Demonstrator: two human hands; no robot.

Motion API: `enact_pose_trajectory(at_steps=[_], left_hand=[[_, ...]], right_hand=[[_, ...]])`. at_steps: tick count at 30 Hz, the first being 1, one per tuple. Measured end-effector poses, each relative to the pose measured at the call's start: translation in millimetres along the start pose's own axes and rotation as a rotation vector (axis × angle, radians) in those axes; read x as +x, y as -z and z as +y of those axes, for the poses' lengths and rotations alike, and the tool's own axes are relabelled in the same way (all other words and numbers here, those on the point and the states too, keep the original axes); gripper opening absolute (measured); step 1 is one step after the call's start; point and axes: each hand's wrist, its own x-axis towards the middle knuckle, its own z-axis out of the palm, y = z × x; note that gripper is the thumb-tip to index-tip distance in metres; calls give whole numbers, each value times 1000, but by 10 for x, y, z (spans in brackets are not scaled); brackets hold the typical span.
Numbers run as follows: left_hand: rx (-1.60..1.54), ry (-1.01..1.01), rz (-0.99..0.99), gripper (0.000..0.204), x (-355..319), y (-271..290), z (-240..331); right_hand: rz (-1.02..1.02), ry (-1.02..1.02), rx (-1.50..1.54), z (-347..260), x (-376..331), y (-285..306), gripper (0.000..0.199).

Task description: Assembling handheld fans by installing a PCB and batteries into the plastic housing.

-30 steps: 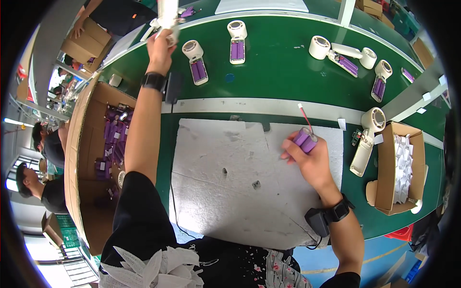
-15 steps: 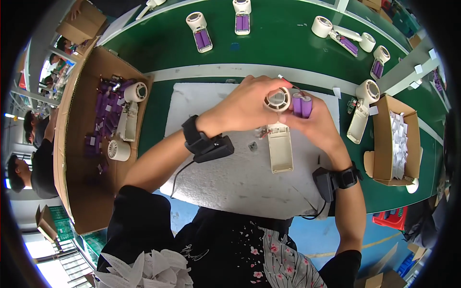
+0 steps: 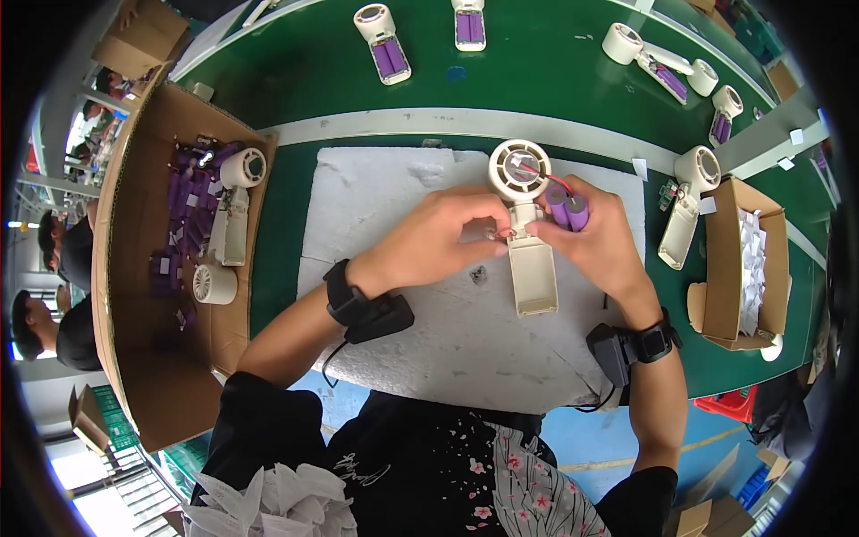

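At centre frame, a cream handheld fan housing (image 3: 528,234) lies on a white foam pad (image 3: 394,268) atop the green tabletop (image 3: 555,80), round head toward the top of the frame, open handle toward the bottom. The left hand (image 3: 438,240) is closed in a pinch at the housing's neck, fingertips on the wire ends. The right hand (image 3: 598,240) is closed around a pair of purple cells (image 3: 567,209), held just right of the neck, with a red lead (image 3: 546,176) running to the fan head.

Judgement: the work in hand appears to be fitting the cells and leads into the housing. Done well, the housing stays flat on the pad, the lead is kept slack and clear of the handle's edges, and the cells go in aligned with the handle.

A cardboard box (image 3: 143,268) of purple cells and fan parts sits at left frame.
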Motion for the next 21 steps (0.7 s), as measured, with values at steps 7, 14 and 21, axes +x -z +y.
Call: enact_pose_trajectory(at_steps=[7,14,21], left_hand=[[-157,-76,82,14,5,22,-132],[-52,-210,94,15,-31,36,-181],[-35,-243,117,17,-40,20,-228]], right_hand=[[148,309,-149,-25,-42,-84,24],[110,443,-190,-105,-120,-246,21],[121,409,-255,-130,-122,-294,20]])
